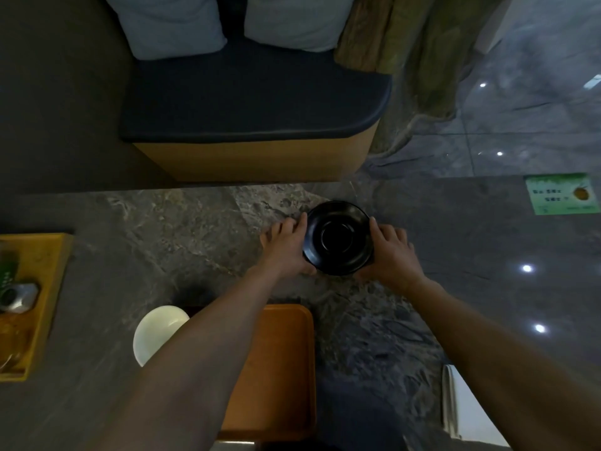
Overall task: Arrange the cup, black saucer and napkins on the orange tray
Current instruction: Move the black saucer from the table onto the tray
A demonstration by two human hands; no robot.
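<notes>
In the head view I see both of my hands at the black saucer, which is on the far part of the grey stone table, a little right of the middle. My left hand grasps the left rim of the saucer, with the fingers spread along its edge, and my right hand grasps the right rim in the same way, so the saucer sits between the two palms. I cannot tell if it is lifted or touches the table. The orange tray lies near me, well apart from the saucer, and my left forearm covers a big part of it. Just left of the tray, also partly behind this forearm, stands the white cup. At the near right edge I see something white and flat, maybe the napkins, but it is not clear. At the far left there is a yellow wooden box with small things inside. Behind the table stands a bench with a dark cushion.
</notes>
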